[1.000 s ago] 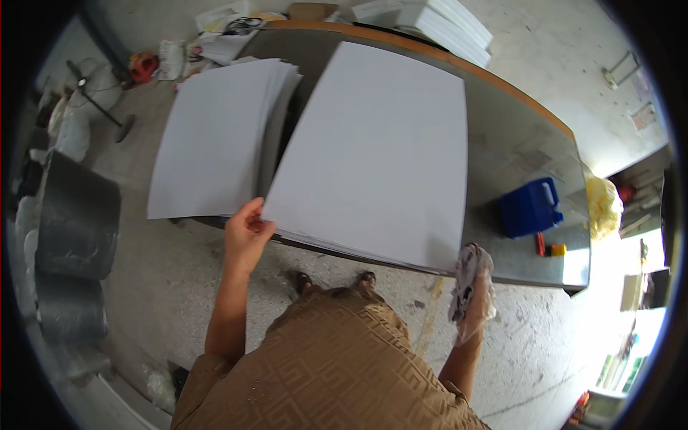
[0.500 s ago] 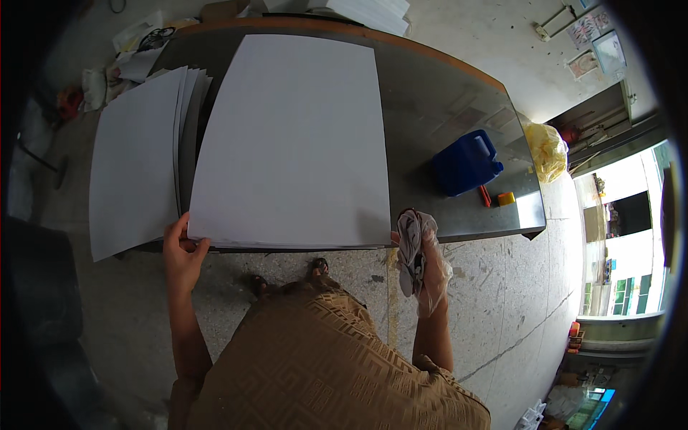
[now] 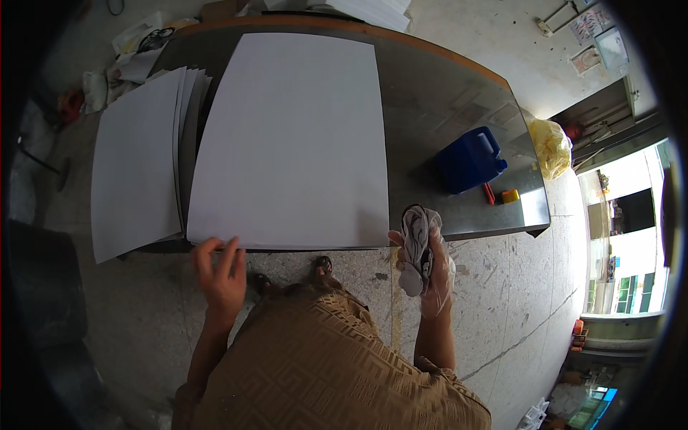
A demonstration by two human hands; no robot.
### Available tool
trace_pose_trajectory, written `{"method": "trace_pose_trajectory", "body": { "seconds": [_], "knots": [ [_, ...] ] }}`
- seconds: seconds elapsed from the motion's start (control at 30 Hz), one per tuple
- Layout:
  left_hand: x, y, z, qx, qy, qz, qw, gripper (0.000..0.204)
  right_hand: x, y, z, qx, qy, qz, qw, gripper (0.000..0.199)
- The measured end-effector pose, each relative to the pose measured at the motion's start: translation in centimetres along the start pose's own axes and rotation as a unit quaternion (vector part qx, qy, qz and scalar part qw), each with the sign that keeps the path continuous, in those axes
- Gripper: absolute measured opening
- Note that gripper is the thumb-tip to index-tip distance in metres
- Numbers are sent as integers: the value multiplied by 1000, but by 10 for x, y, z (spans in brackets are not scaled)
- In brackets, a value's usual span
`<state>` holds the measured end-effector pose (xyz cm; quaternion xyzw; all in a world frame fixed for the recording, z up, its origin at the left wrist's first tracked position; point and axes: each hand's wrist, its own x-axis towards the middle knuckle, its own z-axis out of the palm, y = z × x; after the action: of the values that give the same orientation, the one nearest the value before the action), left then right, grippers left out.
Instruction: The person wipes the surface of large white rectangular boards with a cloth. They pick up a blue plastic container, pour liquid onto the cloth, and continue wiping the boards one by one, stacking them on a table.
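Observation:
A stack of large white sheets (image 3: pixel 294 143) lies on the dark table in front of me. At its near edge, toward the left corner, is my left hand (image 3: pixel 221 279); its fingers are bent and apart, with the tips at the paper's edge and nothing visible in them. My right hand (image 3: pixel 437 287), in a thin clear plastic glove, grips a bunched grey cloth (image 3: pixel 416 247) just off the sheets' near right corner. A second pile of white sheets (image 3: pixel 140 165) lies to the left and overhangs the near edge.
On the dark glossy table (image 3: pixel 423 86), right of the sheets, stands a blue jerrycan (image 3: pixel 466 163) beside a red tool (image 3: pixel 489 193) and a small yellow item (image 3: pixel 509 196). A yellow plastic bag (image 3: pixel 550 147) is beyond the right end. More white material (image 3: pixel 369 11) sits behind the table.
My left hand has let go of the sheets' near left corner and slid right along the edge. My right hand still holds the cloth, nearly in place.

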<state>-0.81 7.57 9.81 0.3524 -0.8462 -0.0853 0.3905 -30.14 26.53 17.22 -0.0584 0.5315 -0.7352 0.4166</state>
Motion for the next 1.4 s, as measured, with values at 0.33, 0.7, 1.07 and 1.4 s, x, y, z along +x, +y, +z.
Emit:
{"method": "trace_pose_trajectory", "body": {
  "seconds": [0.33, 0.7, 1.07, 1.4],
  "knots": [
    [66, 89, 90, -126, -143, 270, 944, 35, -1, 8, -21, 84, -4, 56, 995, 51],
    [78, 96, 93, -99, -198, 305, 926, 35, 2, 2, -22, 115, -3, 82, 990, 49],
    [67, 94, 100, -41, -117, 384, 915, 12, -1, -2, -15, 71, 7, 69, 995, 49],
    [62, 93, 102, -37, -53, 452, 890, 7, 3, -2, -20, 67, 1, 72, 995, 51]
  ]
}}
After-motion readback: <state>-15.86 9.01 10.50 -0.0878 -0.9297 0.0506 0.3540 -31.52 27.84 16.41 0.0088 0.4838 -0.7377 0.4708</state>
